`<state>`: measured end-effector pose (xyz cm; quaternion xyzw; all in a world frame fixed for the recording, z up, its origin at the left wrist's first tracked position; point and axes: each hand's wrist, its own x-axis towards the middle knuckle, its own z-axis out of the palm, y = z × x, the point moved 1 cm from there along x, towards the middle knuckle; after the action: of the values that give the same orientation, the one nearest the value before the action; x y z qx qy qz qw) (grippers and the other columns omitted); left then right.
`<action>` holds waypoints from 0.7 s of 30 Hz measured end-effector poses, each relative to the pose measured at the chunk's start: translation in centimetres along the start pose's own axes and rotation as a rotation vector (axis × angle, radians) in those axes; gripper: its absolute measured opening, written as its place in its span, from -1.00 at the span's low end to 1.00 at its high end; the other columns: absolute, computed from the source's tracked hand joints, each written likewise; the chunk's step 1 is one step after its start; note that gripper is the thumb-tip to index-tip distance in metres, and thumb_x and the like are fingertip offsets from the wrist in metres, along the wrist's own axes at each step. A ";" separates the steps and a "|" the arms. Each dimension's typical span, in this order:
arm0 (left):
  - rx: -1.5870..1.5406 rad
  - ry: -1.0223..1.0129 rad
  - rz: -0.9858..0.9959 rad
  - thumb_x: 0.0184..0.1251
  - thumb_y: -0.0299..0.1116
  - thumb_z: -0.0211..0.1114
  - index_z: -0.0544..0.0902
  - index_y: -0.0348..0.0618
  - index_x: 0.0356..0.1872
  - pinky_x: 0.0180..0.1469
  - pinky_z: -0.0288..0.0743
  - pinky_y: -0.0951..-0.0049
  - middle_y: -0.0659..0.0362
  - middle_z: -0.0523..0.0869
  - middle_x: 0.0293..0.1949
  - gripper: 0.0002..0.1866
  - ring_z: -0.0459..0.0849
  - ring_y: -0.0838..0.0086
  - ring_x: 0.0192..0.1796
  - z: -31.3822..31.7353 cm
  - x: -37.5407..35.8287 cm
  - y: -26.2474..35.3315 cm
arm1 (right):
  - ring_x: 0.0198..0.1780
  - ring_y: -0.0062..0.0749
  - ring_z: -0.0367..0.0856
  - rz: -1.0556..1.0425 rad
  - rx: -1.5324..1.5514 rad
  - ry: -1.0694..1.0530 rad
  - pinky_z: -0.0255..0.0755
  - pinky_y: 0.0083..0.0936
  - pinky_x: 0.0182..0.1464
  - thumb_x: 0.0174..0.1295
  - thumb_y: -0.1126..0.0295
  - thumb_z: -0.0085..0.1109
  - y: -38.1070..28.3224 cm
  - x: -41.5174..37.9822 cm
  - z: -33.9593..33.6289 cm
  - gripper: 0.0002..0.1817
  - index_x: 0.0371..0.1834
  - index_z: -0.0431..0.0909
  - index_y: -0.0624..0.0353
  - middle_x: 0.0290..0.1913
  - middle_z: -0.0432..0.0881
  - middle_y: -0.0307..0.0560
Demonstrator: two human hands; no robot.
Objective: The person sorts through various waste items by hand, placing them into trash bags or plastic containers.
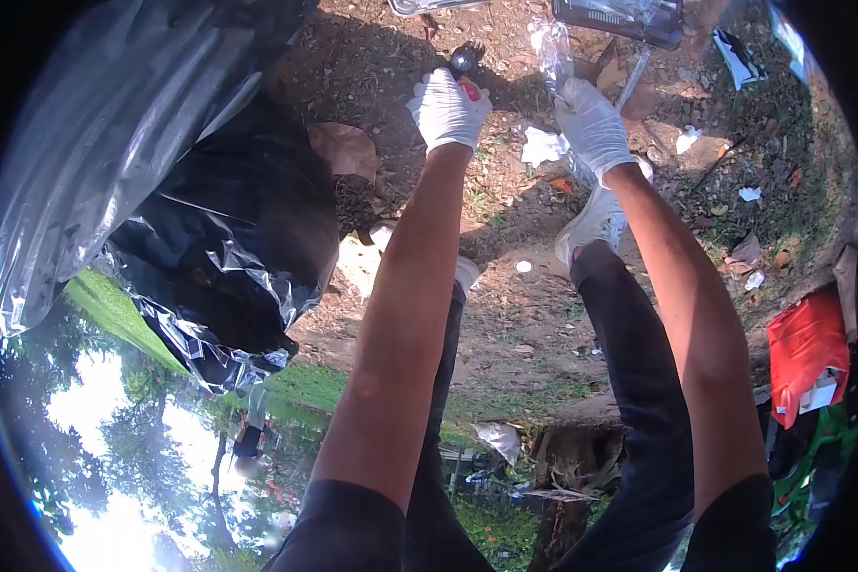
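My left hand [448,110], in a white glove, is closed around a black plastic fork [465,59] whose dark head sticks out past the fingers. A small red piece [470,91] shows at the same grip; its kind is hidden. To the right, my gloved right hand [593,129] pinches a crumpled clear plastic wrapper [551,52] just above the ground. A white crumpled tissue [543,147] lies between the two hands. Beyond the right hand, near the top edge, sits a dark plastic tray [620,17].
Large black plastic bags [248,181] bulge at the left. A white-and-black wrapper [737,59], paper scraps [688,139] and dry leaves [343,151] litter the soil. A red bag [808,357] stands at the right. My white shoe [593,224] is close below the right hand.
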<state>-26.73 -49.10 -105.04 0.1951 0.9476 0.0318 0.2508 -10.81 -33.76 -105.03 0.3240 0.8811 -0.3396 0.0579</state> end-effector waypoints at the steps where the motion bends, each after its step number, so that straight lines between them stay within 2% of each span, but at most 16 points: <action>1: 0.033 -0.033 0.030 0.06 0.09 0.57 0.60 -0.16 -0.06 0.12 0.51 0.02 -0.01 0.71 -0.11 -0.40 0.67 0.06 0.03 0.1 -0.2 0.1 | -0.17 0.01 0.71 0.000 -0.009 0.003 0.56 -0.20 -0.08 0.36 0.33 0.18 -0.1 -0.4 -0.9 -0.86 -0.15 0.60 0.13 -0.24 0.66 0.07; 2: 0.024 -0.046 0.001 0.12 0.08 0.51 0.60 -0.13 -0.10 0.15 0.48 0.01 0.02 0.75 -0.12 -0.46 0.69 0.08 0.04 0.4 -0.3 -0.1 | -0.22 -0.01 0.68 0.035 0.036 -0.053 0.53 -0.24 -0.12 0.34 0.37 0.19 -0.2 -0.8 -2.3 -0.91 -0.21 0.53 0.13 -0.29 0.61 0.06; 3: 0.033 0.095 0.061 0.07 -0.06 0.52 0.60 -0.01 -0.31 -0.06 0.55 0.12 0.15 0.73 -0.31 -0.65 0.72 0.17 -0.14 0.2 -1.1 -0.2 | -0.26 -0.03 0.65 0.076 0.073 -0.108 0.51 -0.27 -0.16 0.32 0.42 0.20 -0.7 -1.4 -4.6 -0.90 -0.27 0.46 0.12 -0.35 0.57 0.05; 4: -0.074 0.004 -0.041 0.10 -0.12 0.50 0.58 -0.04 -0.35 -0.14 0.57 0.18 0.13 0.73 -0.35 -0.69 0.74 0.23 -0.19 0.3 -1.9 -0.1 | -0.31 -0.09 0.61 0.033 0.210 -0.016 0.48 -0.35 -0.20 0.28 0.47 0.23 -1.9 -2.2 -6.2 -0.84 -0.30 0.40 0.08 -0.42 0.51 -0.04; 5: -0.179 -0.090 -0.142 0.14 -0.18 0.48 0.57 -0.08 -0.38 -0.22 0.59 0.24 0.11 0.74 -0.40 -0.72 0.75 0.28 -0.24 -0.9 -2.9 0.2 | -0.30 -0.09 0.67 -0.062 0.193 0.105 0.52 -0.33 -0.23 0.29 0.46 0.26 -4.0 -2.7 -7.6 -0.86 -0.24 0.45 0.07 -0.41 0.57 -0.06; 6: -0.304 -0.073 -0.141 0.13 -0.07 0.52 0.56 -0.11 -0.28 -0.27 0.61 0.20 0.10 0.74 -0.42 -0.61 0.77 0.21 -0.32 -0.5 -4.0 -0.4 | -0.30 -0.06 0.72 -0.141 0.249 0.194 0.58 -0.27 -0.24 0.30 0.42 0.29 -5.9 -2.9 -7.9 -0.84 -0.15 0.50 0.05 -0.38 0.64 -0.07; 7: -0.339 -0.122 -0.154 0.13 -0.01 0.54 0.56 -0.12 -0.23 -0.26 0.62 0.19 0.09 0.75 -0.42 -0.55 0.77 0.17 -0.34 -1.5 -5.8 -0.5 | -0.29 -0.04 0.75 -0.175 0.340 0.121 0.62 -0.21 -0.26 0.33 0.41 0.26 -8.9 -2.9 -8.5 -0.83 -0.06 0.53 0.04 -0.35 0.68 -0.05; 8: -0.372 -0.170 -0.168 0.13 0.05 0.56 0.56 -0.13 -0.18 -0.26 0.64 0.19 0.08 0.76 -0.41 -0.49 0.78 0.12 -0.36 -2.4 -7.7 -0.6 | -0.30 -0.06 0.75 -0.165 0.283 0.071 0.65 -0.21 -0.25 0.35 0.39 0.24 -13.6 -3.0 -9.5 -0.85 -0.07 0.54 0.02 -0.33 0.69 -0.06; 10: -0.222 -0.184 -0.087 0.14 0.03 0.55 0.54 -0.15 -0.19 -0.22 0.63 0.15 0.02 0.75 -0.39 -0.49 0.78 0.06 -0.33 -2.9 -11.0 -1.7 | -0.36 -0.15 0.75 -0.395 0.408 0.144 0.66 -0.23 -0.29 0.28 0.30 0.28 -23.7 -3.7 -9.0 -0.83 -0.11 0.56 0.01 -0.37 0.67 -0.12; 12: -0.200 -0.183 -0.110 0.16 -0.01 0.55 0.52 -0.18 -0.19 -0.16 0.61 0.09 -0.06 0.73 -0.37 -0.49 0.76 -0.04 -0.28 -6.0 -14.1 -2.0 | -0.34 -0.20 0.77 -0.577 0.455 -0.068 0.62 -0.22 -0.35 0.30 0.30 0.27 -35.0 -5.1 -9.0 -0.86 -0.13 0.61 0.00 -0.39 0.69 -0.16; 14: -0.338 -0.222 -0.251 0.16 -0.05 0.54 0.49 -0.20 -0.13 -0.14 0.59 0.02 -0.08 0.72 -0.37 -0.49 0.74 -0.10 -0.26 -9.0 -16.5 -2.3 | -0.42 -0.13 0.76 -0.727 0.644 -0.163 0.60 -0.19 -0.42 0.24 0.31 0.29 -44.9 -7.0 -7.4 -0.87 -0.29 0.63 0.12 -0.52 0.63 -0.13; 15: -0.324 -0.154 -0.204 0.18 -0.05 0.53 0.48 -0.17 -0.07 -0.16 0.59 0.05 -0.06 0.72 -0.35 -0.48 0.74 -0.05 -0.28 -9.9 -17.9 -2.7 | -0.49 -0.13 0.73 -0.743 0.570 -0.200 0.54 -0.20 -0.49 0.21 0.33 0.29 -49.6 -8.4 -5.7 -0.86 -0.38 0.63 0.16 -0.57 0.62 -0.07; 17: -0.448 -0.133 -0.228 0.14 -0.18 0.59 0.50 -0.12 -0.23 -0.25 0.58 0.26 0.18 0.65 -0.52 -0.58 0.67 0.28 -0.46 -12.9 -20.5 -3.1 | -0.35 -0.13 0.72 -0.720 0.393 -0.252 0.52 -0.19 -0.37 0.20 0.30 0.29 -57.3 -10.9 -2.3 -0.80 -0.24 0.66 0.19 -0.34 0.65 0.03; 19: -0.494 -0.177 -0.248 0.15 -0.21 0.59 0.51 -0.14 -0.15 -0.23 0.57 0.30 0.17 0.65 -0.45 -0.57 0.62 0.32 -0.43 -11.9 -22.5 -5.5 | -0.22 -0.12 0.71 -0.651 0.172 -0.293 0.50 -0.17 -0.25 0.19 0.27 0.28 -62.8 -13.1 0.5 -0.70 -0.09 0.68 0.22 -0.11 0.67 0.14; 20: -0.527 -0.107 -0.199 0.16 -0.21 0.59 0.51 -0.13 -0.09 -0.22 0.56 0.31 0.16 0.65 -0.39 -0.54 0.60 0.34 -0.39 -11.3 -23.6 -6.8 | -0.15 -0.12 0.70 -0.606 0.105 -0.296 0.49 -0.17 -0.19 0.18 0.26 0.28 -64.6 -13.9 1.6 -0.64 -0.02 0.69 0.23 0.00 0.68 0.19; 21: -0.554 -0.039 -0.146 0.17 -0.20 0.58 0.51 -0.13 -0.02 -0.21 0.56 0.32 0.15 0.66 -0.33 -0.52 0.59 0.37 -0.35 -11.6 -24.2 -7.5 | -0.07 -0.15 0.67 -0.578 0.219 -0.377 0.48 -0.19 -0.14 0.23 0.14 0.31 -64.1 -14.1 0.0 -0.47 0.19 0.58 0.22 0.16 0.57 0.17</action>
<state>-15.74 -64.93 -84.97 0.0509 0.9093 0.2677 0.3145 -38.88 -77.11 -64.53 -0.0024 0.8684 -0.4883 0.0859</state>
